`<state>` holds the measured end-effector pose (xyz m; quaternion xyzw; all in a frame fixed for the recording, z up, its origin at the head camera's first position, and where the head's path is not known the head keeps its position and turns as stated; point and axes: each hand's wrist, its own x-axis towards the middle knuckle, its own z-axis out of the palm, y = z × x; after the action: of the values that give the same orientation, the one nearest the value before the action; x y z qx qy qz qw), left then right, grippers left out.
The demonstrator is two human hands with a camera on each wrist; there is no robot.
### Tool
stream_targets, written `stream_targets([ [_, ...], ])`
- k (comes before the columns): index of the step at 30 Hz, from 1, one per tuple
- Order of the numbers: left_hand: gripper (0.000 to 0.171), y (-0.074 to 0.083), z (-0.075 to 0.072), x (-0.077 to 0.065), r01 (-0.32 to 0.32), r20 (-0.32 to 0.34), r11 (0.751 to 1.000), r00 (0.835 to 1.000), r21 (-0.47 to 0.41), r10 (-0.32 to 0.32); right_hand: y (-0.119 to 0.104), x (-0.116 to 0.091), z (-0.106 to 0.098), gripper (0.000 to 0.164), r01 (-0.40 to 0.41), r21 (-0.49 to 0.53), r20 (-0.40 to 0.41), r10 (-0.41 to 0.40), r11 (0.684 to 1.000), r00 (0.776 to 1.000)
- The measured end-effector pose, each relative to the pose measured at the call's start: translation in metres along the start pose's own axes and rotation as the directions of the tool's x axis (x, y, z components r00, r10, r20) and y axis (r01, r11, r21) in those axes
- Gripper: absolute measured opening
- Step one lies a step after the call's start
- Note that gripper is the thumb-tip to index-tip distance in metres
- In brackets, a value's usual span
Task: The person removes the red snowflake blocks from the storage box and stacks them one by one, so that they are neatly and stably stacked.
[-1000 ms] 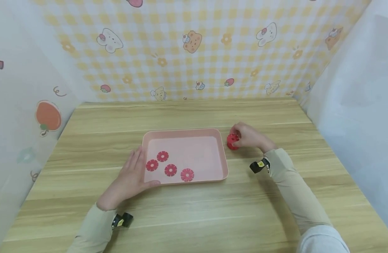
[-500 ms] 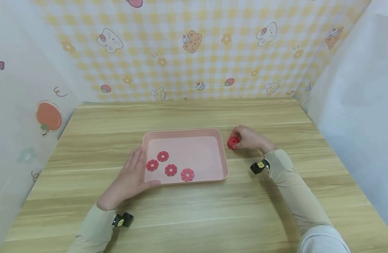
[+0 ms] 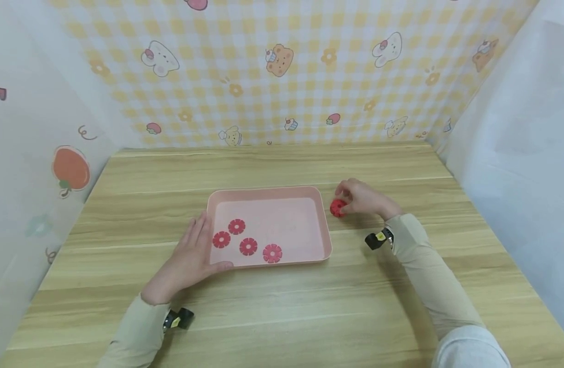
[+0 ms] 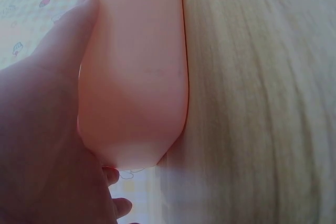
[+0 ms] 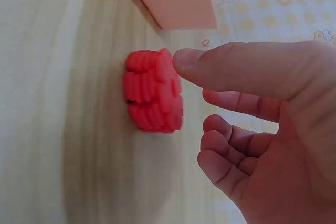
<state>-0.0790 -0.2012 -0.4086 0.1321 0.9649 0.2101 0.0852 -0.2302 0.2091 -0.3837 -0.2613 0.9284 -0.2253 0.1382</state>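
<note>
My left hand (image 3: 190, 259) rests on the left front corner of a pink tray (image 3: 269, 193), its fingers straight along the side and the thumb along the front edge. In the left wrist view, the tray's outer wall (image 4: 139, 61) fills the middle beside the hand. Several red and pink notched discs (image 3: 248, 246) lie flat inside the tray, toward its left front. Just right of the tray, a short stack of red notched discs (image 5: 144, 93) sits on the table. My right hand (image 3: 362, 198) is over it, thumb tip at the top disc's edge, other fingers loosely bent and apart from the stack.
The wood-grain table (image 3: 282, 317) carries the tray near its middle. A yellow checked backdrop (image 3: 263, 76) with cartoon prints stands behind the table, and white sheets border the left and right sides.
My right hand's fingers were around the disc stack earlier; now they are lifted off, with only the thumb near it. The stack appears lower. The left hand and tray have stayed put.
</note>
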Motion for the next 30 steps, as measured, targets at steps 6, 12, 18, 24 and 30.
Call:
stream_targets([
  [6,0.118,-0.001,-0.003,-0.002,0.001,-0.005,1.0,1.0,0.008,-0.001,-0.019,0.012,-0.007,0.035,0.021,-0.03,0.03,-0.02,0.999,0.999],
  [12,0.117,0.0,-0.003,-0.004,-0.001,-0.011,1.0,1.0,0.017,0.001,-0.042,0.025,-0.009,0.034,0.054,-0.063,0.081,-0.049,0.997,0.996],
  [18,0.117,-0.001,-0.003,-0.005,0.001,-0.019,1.0,1.0,0.024,-0.001,-0.063,0.033,-0.01,0.029,0.097,-0.06,0.102,-0.09,0.993,0.991],
  [24,0.117,0.0,-0.003,-0.005,-0.002,-0.025,1.0,1.0,0.017,0.003,-0.08,0.043,-0.005,0.026,0.139,-0.077,0.127,-0.129,0.987,0.983],
  [30,0.118,0.002,-0.003,-0.004,-0.005,-0.028,1.0,1.0,-0.009,0.005,-0.095,0.056,0.011,0.026,0.182,-0.082,0.193,-0.163,0.98,0.968],
])
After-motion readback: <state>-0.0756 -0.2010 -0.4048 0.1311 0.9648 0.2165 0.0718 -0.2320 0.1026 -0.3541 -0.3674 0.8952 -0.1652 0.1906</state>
